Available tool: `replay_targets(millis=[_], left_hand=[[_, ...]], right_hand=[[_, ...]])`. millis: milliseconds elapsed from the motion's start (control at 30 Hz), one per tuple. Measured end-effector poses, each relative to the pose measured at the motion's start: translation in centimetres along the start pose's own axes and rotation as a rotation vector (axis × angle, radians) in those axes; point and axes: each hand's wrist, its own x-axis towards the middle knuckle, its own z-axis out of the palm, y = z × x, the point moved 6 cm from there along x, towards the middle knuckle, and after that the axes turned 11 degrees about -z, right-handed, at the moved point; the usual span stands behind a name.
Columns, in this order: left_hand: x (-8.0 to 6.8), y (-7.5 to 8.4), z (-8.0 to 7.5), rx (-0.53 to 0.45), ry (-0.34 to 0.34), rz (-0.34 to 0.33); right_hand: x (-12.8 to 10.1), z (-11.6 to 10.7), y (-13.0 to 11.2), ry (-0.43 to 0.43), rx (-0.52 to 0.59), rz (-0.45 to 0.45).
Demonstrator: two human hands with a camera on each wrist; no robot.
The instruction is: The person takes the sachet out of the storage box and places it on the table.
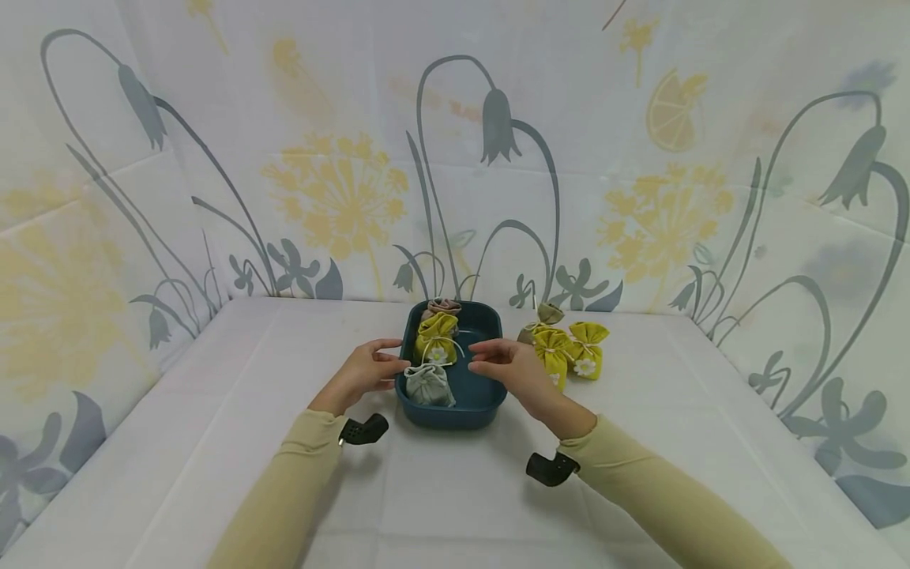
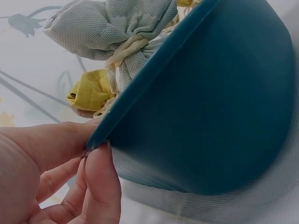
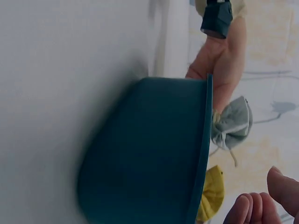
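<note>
A dark blue tray [image 1: 455, 415] stands on the white table and holds a grey pouch [image 1: 429, 385], a yellow pouch [image 1: 437, 338] and a beige pouch [image 1: 442, 307]. My left hand [image 1: 395, 366] pinches the tray's left rim between thumb and forefinger; in the left wrist view the pinch [image 2: 96, 145] lies on the tray's [image 2: 210, 102] edge, below the grey pouch [image 2: 107, 23]. My right hand [image 1: 478, 360] hovers over the tray's right side with relaxed fingers. In the right wrist view its fingertips [image 3: 261, 203] stay apart from the tray [image 3: 154, 149].
Two yellow pouches with white flowers [image 1: 553, 352] [image 1: 587, 348] and a beige pouch [image 1: 546, 314] lie on the table right of the tray. Flower-printed cloth walls close in the back and both sides. Bare white tabletop [image 1: 213, 395] stretches to the left and front.
</note>
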Motion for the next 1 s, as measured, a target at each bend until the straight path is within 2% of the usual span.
replay_targets(millis=[500, 800, 1000], left_hand=[[0.0, 0.0, 0.0, -0.002, 0.004, -0.002], [0.0, 0.0, 0.1, 0.009, -0.003, 0.020], [0.1, 0.0, 0.0, 0.008, 0.004, 0.015]], right_hand=[[0.4, 3.8, -0.1, -0.023, 0.026, 0.035], [0.6, 5.0, 0.8, -0.062, 0.030, 0.071], [0.8, 5.6, 0.4, -0.088, 0.014, 0.046]])
